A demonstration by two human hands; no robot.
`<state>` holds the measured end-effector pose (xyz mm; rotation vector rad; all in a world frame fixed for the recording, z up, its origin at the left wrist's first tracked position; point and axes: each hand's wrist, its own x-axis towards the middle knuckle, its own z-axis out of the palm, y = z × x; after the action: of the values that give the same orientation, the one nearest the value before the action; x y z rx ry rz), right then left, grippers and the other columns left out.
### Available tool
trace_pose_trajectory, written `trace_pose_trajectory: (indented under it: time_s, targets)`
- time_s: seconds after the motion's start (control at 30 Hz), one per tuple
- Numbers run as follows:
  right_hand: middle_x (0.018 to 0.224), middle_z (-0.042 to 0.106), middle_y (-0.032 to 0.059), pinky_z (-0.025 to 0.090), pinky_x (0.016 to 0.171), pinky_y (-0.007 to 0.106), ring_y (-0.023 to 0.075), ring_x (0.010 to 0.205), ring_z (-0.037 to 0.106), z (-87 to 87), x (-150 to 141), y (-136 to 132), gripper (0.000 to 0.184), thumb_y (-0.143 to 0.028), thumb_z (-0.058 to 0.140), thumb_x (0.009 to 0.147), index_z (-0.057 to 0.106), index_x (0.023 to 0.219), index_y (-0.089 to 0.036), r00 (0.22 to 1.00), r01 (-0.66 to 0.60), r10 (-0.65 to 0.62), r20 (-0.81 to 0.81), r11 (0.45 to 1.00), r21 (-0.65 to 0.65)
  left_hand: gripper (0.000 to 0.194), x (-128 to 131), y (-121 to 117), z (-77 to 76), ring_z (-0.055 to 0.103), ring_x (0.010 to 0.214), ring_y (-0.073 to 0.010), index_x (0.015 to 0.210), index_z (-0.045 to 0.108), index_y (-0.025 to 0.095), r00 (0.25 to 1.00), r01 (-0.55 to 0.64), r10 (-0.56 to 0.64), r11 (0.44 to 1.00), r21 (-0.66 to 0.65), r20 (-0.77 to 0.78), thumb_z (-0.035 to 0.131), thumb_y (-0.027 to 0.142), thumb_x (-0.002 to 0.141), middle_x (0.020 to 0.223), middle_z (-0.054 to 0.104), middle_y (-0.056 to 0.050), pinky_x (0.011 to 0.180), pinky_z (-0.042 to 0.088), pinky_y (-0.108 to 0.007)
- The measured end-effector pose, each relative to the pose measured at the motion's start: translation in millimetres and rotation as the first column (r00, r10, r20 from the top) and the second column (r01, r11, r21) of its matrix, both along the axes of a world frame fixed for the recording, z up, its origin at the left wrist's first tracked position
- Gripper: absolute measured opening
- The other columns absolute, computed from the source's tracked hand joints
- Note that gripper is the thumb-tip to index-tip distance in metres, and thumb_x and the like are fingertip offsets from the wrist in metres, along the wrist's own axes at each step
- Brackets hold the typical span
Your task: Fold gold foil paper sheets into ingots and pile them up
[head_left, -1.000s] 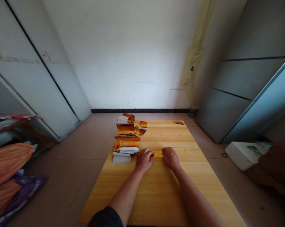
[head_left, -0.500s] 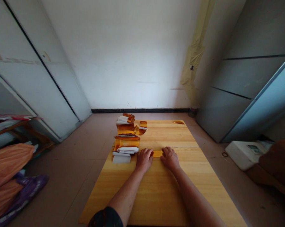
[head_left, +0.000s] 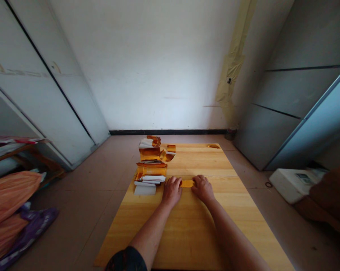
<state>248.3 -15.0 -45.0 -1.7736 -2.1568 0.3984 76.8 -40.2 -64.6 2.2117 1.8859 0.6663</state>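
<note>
A small amber, glossy strip of film [head_left: 187,183] lies flat on the wooden table [head_left: 192,226] between my hands. My left hand [head_left: 172,189] has its curled fingers closed on the strip's left end. At the right end, the bent fingers of my right hand [head_left: 203,188] pinch it. Both palms face down, close to the wood. Left of my left hand is a stack of amber film sheets [head_left: 152,171] with folded white papers [head_left: 150,179] at its front edge.
Farther back on the table are more amber pieces [head_left: 149,153] and a rolled bundle of white paper [head_left: 146,143]. One amber scrap [head_left: 213,146] lies at the far right corner. A white box [head_left: 290,184] stands on the floor at right, and orange cloth [head_left: 14,195] hangs at left.
Almost nothing differs. The fingers of my left hand have shifted very slightly, and the amber strip lies a touch farther left.
</note>
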Motion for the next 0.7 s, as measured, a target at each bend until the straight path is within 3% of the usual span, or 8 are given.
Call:
trace_pose_trajectory:
  time_s: [0.4, 0.7]
  targets:
    - [0.105, 0.058, 0.0037, 0.034, 0.073, 0.025, 0.0175, 0.095, 0.051, -1.2, 0.1, 0.6, 0.029, -0.018, 0.058, 0.071, 0.058, 0.100, -0.022, 1.000, 0.027, -0.027, -0.015, 1.000, 0.015, 0.040, 0.0, -0.5, -0.8, 0.050, 0.108, -0.0215, 0.116, 0.054, 0.020, 0.994, -0.040, 0.038, 0.999, 0.023, 0.105, 0.054, 0.014, 0.076, 0.118, 0.049, -0.008, 0.096, 0.039, -0.036]
    - [0.096, 0.056, 0.0010, 0.030, 0.062, 0.021, 0.0135, 0.084, 0.052, 2.4, -3.5, -5.8, 0.010, -0.016, 0.055, 0.073, 0.055, 0.082, -0.021, 0.998, 0.039, -0.035, -0.049, 0.997, 0.073, 0.027, 0.4, -3.6, 0.3, 0.052, 0.097, -0.0186, 0.094, 0.056, 0.021, 0.985, -0.028, 0.010, 0.994, 0.105, 0.173, 0.052, 0.006, 0.072, 0.102, 0.053, -0.005, 0.086, 0.043, -0.033]
